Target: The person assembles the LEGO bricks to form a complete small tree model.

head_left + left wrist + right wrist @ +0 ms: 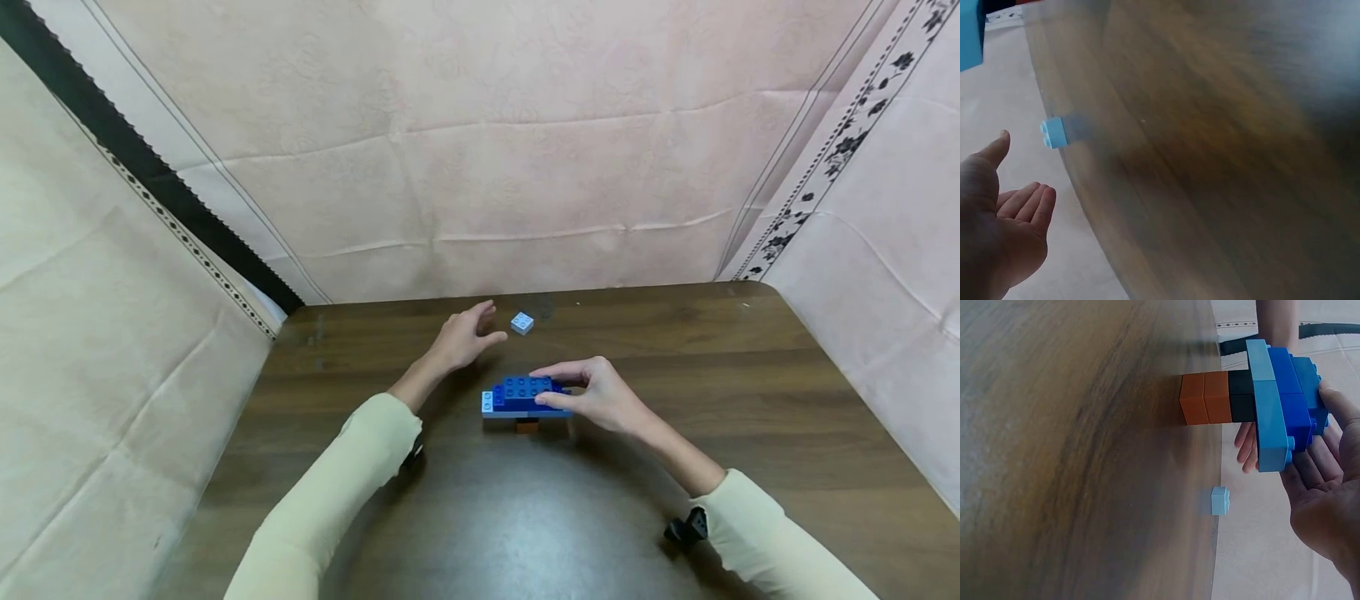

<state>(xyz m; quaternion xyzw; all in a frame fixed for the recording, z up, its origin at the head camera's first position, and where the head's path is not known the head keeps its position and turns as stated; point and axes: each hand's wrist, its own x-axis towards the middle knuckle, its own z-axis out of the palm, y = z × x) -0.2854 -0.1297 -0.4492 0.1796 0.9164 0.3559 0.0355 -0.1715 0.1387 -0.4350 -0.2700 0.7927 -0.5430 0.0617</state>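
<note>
A stack of toy building bricks (pixel 513 398) stands upright on the table. In the right wrist view its brown bricks (pixel 1205 399) form the foot, with black ones (pixel 1242 394) above, then a wider light blue layer (pixel 1270 425) and darker blue layers on top. My right hand (pixel 603 398) pinches the upper blue layers, thumb on the near side and fingers on the far side. Toward the table's back edge, my left hand (pixel 461 337) hovers with its fingers spread, holding nothing. Just right of its fingertips lies a loose light blue brick (pixel 522 323), apart from the hand.
The brown wooden table (pixel 360 517) ends not far behind the loose brick. Pale cloth (pixel 525 167) hangs behind it and along both sides. Black wrist cameras (pixel 686 527) sit at the sleeves.
</note>
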